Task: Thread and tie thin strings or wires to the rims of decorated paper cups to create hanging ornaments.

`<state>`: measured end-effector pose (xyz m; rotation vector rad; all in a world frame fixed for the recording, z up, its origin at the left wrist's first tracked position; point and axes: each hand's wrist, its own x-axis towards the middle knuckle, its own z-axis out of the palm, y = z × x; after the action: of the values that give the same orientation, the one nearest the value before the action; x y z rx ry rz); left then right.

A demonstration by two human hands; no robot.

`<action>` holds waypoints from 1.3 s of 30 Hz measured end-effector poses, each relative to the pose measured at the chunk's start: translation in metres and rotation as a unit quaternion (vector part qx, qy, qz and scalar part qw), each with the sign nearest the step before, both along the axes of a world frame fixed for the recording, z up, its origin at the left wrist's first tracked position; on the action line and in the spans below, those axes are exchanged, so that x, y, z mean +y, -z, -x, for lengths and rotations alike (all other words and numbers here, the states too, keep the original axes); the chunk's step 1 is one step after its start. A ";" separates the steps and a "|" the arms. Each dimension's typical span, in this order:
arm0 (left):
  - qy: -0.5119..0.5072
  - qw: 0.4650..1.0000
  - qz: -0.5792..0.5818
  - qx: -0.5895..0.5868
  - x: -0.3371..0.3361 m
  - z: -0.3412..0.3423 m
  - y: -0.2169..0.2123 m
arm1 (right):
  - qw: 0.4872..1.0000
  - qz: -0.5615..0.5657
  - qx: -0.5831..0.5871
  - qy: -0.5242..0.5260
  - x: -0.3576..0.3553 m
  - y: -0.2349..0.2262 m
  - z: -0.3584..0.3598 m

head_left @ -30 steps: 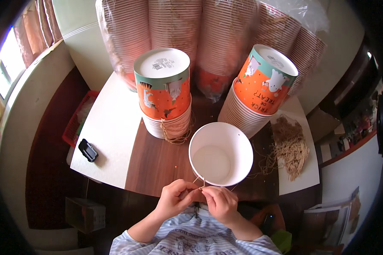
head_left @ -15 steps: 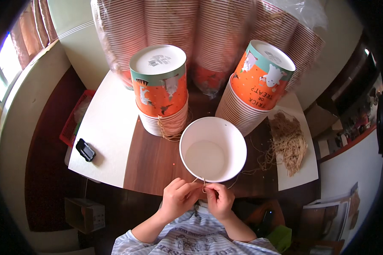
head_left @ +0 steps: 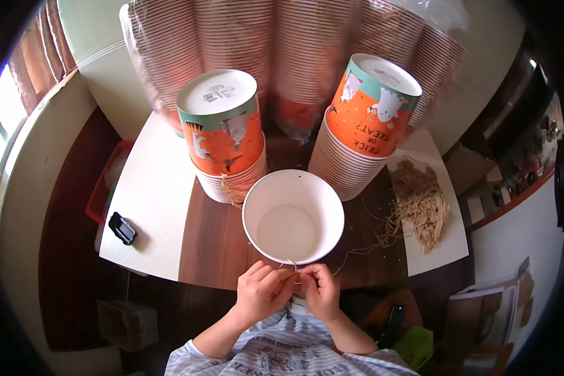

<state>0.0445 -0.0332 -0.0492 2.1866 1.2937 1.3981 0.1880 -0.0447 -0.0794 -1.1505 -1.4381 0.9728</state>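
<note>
White bucket (head_left: 324,216) at tabletop (head_left: 212,250) front edge, mouth up. Left hand (head_left: 265,290) and right hand (head_left: 321,292) meet just beside near rim, fingers of both pinching thin cord (head_left: 295,268). Short, firm pinches and even pull should serve best; hard tug could tip bucket. Trailing strand (head_left: 361,251) probably better slack, clear of tangled cord bundle (head_left: 423,216).

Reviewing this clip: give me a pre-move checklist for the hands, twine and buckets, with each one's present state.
1. Left hand on the twine: ok, pinching it.
2. Right hand on the twine: ok, pinching beside the left.
3. White paper bucket mouth up: ok, just beyond the hands.
4. Twine knotted: cannot tell, partly hidden.
5. Tan twine bundle tidy: not ok, loose strands trail across the table.
6. Upside-down orange bucket stacks apart from hands: ok, farther back.
</note>
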 end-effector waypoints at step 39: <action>-0.010 0.999 -0.001 0.047 -0.001 0.006 0.000 | 0.981 0.059 0.127 -0.133 -0.004 0.007 -0.008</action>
<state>0.0389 -0.0339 -0.0488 2.2708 1.3499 1.3188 0.1961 -0.0489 -0.0862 -0.8919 -1.3598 1.3567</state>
